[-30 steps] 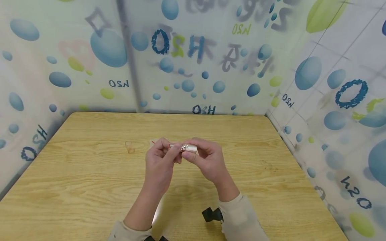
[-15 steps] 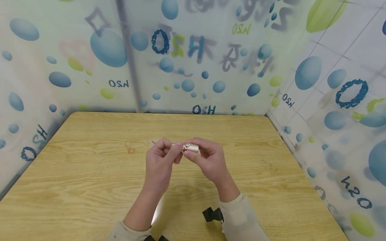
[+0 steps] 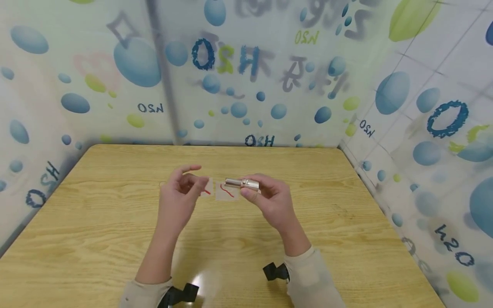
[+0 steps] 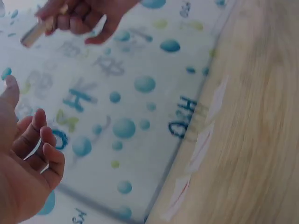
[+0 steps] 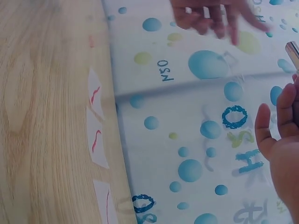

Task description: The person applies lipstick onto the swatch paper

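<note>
My right hand [image 3: 269, 199] pinches a shiny silver tube [image 3: 250, 184] between thumb and fingers. The tube lies level, its slimmer end [image 3: 232, 183] pointing left and a small round stud near the middle. To the left, my left hand [image 3: 179, 201] is apart from the tube, fingers loosely bent. The left wrist view shows that left hand [image 4: 30, 163] with nothing in it. Below the hands, white paper pieces with red strokes lie on the table: one paper [image 3: 227, 194] under the tube, another paper [image 3: 208, 188] partly behind my left fingers.
The wooden table [image 3: 115, 222] runs back to a wall [image 3: 239, 85] printed with blue and green bubbles. A third paper [image 5: 105, 198] with a red stroke lies in the row, seen in the right wrist view. Black wrist mounts [image 3: 275, 271] sit at both cuffs.
My left hand has let go of the tube and moved left, away from it. More of the tube and the papers below now shows. The right hand has shifted slightly right.
</note>
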Tool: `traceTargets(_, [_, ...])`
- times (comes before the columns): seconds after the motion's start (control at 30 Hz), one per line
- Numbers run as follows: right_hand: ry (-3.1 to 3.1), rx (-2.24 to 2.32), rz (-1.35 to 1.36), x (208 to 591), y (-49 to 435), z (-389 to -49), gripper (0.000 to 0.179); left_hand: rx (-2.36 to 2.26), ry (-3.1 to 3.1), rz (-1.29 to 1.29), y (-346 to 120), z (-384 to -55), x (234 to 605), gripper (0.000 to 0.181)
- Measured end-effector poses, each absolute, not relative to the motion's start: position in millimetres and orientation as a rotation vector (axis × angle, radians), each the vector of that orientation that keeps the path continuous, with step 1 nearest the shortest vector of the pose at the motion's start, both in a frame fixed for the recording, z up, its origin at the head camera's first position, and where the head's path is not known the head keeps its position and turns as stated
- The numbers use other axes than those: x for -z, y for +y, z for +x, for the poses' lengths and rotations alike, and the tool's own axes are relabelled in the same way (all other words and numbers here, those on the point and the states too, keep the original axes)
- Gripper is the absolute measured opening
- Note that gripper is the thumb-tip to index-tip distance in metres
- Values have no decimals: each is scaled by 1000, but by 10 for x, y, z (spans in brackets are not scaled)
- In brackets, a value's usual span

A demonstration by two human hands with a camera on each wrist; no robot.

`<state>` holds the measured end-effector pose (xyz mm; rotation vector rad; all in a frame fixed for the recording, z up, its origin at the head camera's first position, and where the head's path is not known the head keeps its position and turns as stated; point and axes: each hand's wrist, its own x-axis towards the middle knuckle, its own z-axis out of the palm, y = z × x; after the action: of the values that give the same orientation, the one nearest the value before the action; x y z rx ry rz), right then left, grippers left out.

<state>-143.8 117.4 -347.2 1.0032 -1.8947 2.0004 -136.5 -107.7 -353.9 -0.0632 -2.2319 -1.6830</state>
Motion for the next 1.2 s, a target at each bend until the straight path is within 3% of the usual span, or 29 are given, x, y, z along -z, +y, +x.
traceTargets(0.23, [-1913,-2002,999,3471,1207,-1445,29,1112,-2575,145,-1732,-1655,3814,52])
traceTargets(0.47, [-1937,-1982,997,3501,1229,-1466,26,999,-2970,-21,-2180,-1844,4066,72])
traceTargets(0.7, [-1963,-1984,1006,3501,1236,-1482,24,988,-3054,-62,-2265,-1937,4128,67])
traceTargets(0.97, [-1977,-1975,1000,3498,1234,-1492,27,916,-3038,-82,-2267,-1967,4153,47])
traceTargets(1.2, [-1975,-1980,1000,3504,1240,-1490,26,925,-3019,-72,-2258,-1961,4162,44])
